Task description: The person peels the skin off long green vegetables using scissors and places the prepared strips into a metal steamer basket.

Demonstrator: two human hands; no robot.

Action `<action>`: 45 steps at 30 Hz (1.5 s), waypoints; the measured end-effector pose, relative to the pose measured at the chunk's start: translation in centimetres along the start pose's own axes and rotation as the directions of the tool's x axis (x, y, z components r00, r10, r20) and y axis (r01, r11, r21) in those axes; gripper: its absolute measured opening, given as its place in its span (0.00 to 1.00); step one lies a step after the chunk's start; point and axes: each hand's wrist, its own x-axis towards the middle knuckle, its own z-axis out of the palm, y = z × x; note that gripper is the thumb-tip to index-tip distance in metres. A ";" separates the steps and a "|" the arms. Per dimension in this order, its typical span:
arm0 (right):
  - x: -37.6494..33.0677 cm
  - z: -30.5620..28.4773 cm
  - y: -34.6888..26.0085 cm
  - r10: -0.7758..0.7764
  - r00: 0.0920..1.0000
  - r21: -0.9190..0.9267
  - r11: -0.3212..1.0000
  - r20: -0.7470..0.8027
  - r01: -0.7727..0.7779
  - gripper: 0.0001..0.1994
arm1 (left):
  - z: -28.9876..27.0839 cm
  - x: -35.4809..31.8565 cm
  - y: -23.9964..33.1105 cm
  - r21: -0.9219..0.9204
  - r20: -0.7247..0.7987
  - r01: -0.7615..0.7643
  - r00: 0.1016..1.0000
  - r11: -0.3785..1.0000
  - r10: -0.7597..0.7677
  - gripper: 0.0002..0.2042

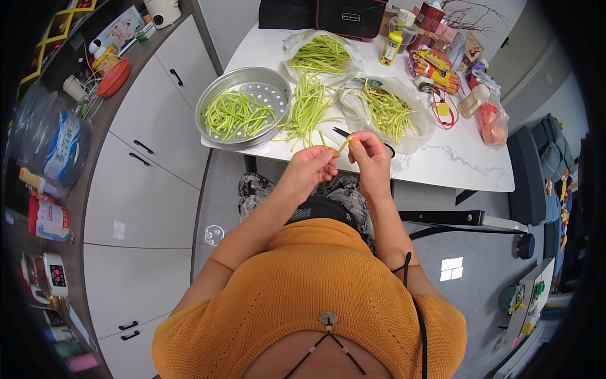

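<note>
My left hand (310,169) pinches a thin green vegetable stem (343,146) over the table's near edge. My right hand (371,161) grips the stem's other end between thumb and fingertips. Just behind it lie dark scissors (341,132), partly hidden by the hand. A loose pile of long stems (307,107) lies in the middle of the table. To its left, a perforated metal steamer pan (282,101) contains short green stem pieces (238,115). On the right, more stems (386,114) rest in an opened plastic bag (420,129); another bagged bunch (320,54) lies behind.
A yellow bottle (391,47), packaged snacks (435,71) and a bag of red fruit (492,123) stand at the table's right back. A black case (350,18) is at the back. Along the left runs a white cabinet (142,208) with a cluttered top.
</note>
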 end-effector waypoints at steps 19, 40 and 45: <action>0.4 -0.7 -2.6 -0.116 0.902 -0.173 0.964 0.417 0.204 0.11 | 0.0 -0.6 0.4 -0.102 0.056 0.087 0.995 0.991 -0.081 0.10; -0.1 -0.1 -1.3 -0.133 0.987 -0.381 0.911 0.093 0.159 0.10 | 1.2 -1.5 1.4 0.172 -0.155 -0.291 0.935 0.941 0.318 0.09; -0.1 -0.2 -1.7 -0.177 0.978 -0.551 0.808 0.109 0.208 0.09 | 1.1 -1.6 1.6 0.165 -0.181 -0.349 0.909 0.922 0.377 0.09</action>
